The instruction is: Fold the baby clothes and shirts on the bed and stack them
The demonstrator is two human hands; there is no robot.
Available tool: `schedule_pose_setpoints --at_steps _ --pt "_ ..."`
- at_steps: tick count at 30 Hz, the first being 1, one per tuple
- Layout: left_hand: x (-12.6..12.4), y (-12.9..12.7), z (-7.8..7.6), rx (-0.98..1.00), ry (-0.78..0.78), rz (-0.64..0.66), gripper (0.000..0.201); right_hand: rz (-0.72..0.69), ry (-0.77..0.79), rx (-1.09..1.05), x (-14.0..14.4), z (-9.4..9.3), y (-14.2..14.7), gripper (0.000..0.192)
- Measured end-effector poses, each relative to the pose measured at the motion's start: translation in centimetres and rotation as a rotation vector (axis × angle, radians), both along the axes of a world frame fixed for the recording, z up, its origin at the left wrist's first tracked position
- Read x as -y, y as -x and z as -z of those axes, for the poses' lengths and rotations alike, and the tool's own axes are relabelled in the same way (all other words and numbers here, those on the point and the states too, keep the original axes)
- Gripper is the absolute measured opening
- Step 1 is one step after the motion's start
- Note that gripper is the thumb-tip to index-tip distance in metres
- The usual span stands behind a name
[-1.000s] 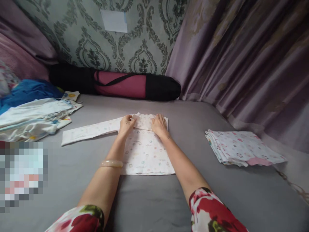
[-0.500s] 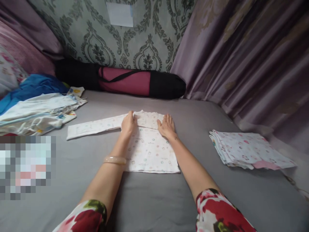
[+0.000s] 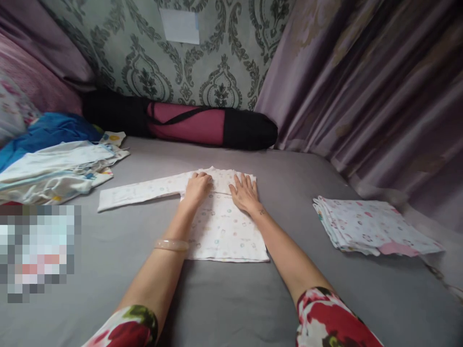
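Loose heap: the rumpled heap of blue and white soft cloth point(image 3: 54, 166) lies at the left edge of the frame, well apart from both hands.
Outstretched sleeve: the long, narrow, white printed sleeve point(image 3: 139, 193) reaches left of centre, flat on the smooth grey fabric sheet point(image 3: 235, 308); best left straight and free of twists.
Left hand: the left hand point(image 3: 198, 188) rests on the shoulder area with fingers curled; whether it pinches cloth, I cannot tell; a light touch here likely avoids dragging the shoulder.
Printed top: the white, thin-cloth, pastel-printed top point(image 3: 226, 236) lies at the centre of the frame, hem towards the viewer; a folded band point(image 3: 220, 183), probably the other sleeve, crosses its upper part; pressing outward along it should flatten ridges.
Right hand: the right hand point(image 3: 246, 195) lies palm down, fingers spread wide, at the band's right end; broad, even pressure suits thin cloth.
Folded stack: the white, pink-patterned cloth stack point(image 3: 374, 224) sits at right, apart from the right hand.
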State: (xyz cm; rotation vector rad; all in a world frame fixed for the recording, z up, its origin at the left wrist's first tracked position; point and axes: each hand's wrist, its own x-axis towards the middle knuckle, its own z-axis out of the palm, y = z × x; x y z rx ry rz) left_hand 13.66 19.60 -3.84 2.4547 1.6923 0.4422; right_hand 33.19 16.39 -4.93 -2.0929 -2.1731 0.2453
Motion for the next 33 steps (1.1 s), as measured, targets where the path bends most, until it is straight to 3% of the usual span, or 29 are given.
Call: schedule_pose_setpoints --at_steps 4,7,10,17,22,26,29,33 --pt "-0.3 0.2 0.3 -0.032 0.030 0.007 0.029 -0.003 0.027 -0.013 -0.2 -0.3 -0.2 0.065" --pt "-0.2 0.2 -0.4 -0.037 0.063 0.004 0.030 0.005 0.066 -0.031 -0.8 -1.3 -0.5 0.066" --pt "0.2 0.1 -1.2 -0.040 0.086 -0.008 0.033 0.047 -0.006 -0.020 -1.6 -1.7 -1.0 0.069" --pt "0.4 0.1 -1.6 -0.056 0.137 -0.023 0.031 0.088 -0.005 -0.003 -2.6 0.5 -2.0 0.072" --pt "-0.2 0.9 -1.5 0.046 0.161 -0.014 0.035 0.091 0.014 -0.004 -2.9 0.3 -2.1 0.073" --pt "-0.4 1.9 -2.3 0.155 0.188 -0.057 0.040 -0.034 -0.053 -0.006 -2.5 -0.7 -0.2 0.067" --pt "-0.3 3.0 -3.1 0.220 0.206 -0.114 0.043 -0.183 0.020 -0.031 -1.4 -1.6 1.7 0.063" --pt "-0.3 4.9 -3.7 0.298 0.199 -0.167 0.041 -0.208 0.112 -0.035 -0.5 -2.4 2.5 0.061"
